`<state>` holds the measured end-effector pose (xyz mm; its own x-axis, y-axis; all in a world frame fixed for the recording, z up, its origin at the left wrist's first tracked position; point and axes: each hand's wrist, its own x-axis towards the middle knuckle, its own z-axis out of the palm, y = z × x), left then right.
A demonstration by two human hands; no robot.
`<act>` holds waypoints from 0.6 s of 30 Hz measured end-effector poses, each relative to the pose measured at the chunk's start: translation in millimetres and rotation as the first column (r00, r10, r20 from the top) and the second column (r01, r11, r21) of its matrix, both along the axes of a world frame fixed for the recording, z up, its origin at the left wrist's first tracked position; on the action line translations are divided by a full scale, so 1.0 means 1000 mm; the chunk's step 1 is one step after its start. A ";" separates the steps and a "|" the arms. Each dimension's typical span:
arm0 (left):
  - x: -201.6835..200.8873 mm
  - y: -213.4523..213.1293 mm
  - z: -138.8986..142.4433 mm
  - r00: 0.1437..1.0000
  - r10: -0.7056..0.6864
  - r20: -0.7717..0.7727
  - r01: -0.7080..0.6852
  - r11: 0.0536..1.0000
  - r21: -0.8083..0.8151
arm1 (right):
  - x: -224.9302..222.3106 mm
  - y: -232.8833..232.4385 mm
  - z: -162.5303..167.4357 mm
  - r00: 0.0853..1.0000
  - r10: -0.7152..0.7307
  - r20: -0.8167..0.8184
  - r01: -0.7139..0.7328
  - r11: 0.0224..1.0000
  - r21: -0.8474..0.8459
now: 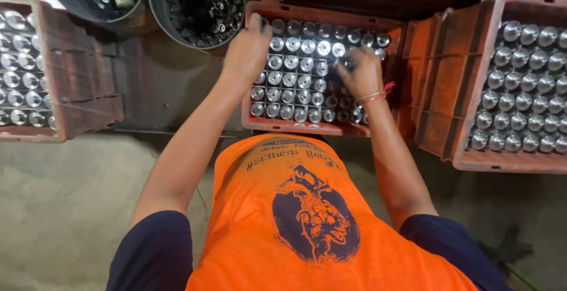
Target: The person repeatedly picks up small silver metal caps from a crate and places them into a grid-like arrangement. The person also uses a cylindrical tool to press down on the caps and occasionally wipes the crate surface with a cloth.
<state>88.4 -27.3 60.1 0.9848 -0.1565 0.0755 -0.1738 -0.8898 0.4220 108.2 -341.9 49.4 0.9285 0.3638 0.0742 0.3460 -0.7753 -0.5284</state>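
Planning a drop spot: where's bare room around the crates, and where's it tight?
Bare concrete floor below the left crate and beside the person's thigh. Dark strip between left crate and middle crate. Crowded: middle crate full of cylinders under both hands; right crate abuts it.
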 end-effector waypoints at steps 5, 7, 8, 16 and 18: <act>0.006 0.011 0.001 0.985 -0.158 0.065 0.144 0.974 0.177 | -0.002 0.005 -0.013 0.982 -0.116 0.149 0.128 0.989 -0.072; -0.001 0.018 0.007 0.992 -0.112 0.052 0.102 0.982 0.157 | 0.001 0.002 -0.016 0.958 -0.166 0.233 0.191 0.978 -0.087; -0.007 0.020 0.009 0.995 -0.062 0.073 0.051 0.989 0.135 | 0.003 0.000 -0.017 0.946 -0.192 0.260 0.236 0.960 -0.149; -0.046 -0.007 -0.007 0.975 0.216 0.051 -0.222 0.961 0.163 | 0.022 -0.026 -0.021 0.991 -0.105 0.084 0.104 0.994 0.014; -0.050 -0.015 -0.018 0.968 0.236 0.087 -0.251 0.934 0.253 | 0.021 -0.028 -0.024 0.983 -0.135 0.120 0.131 0.990 0.042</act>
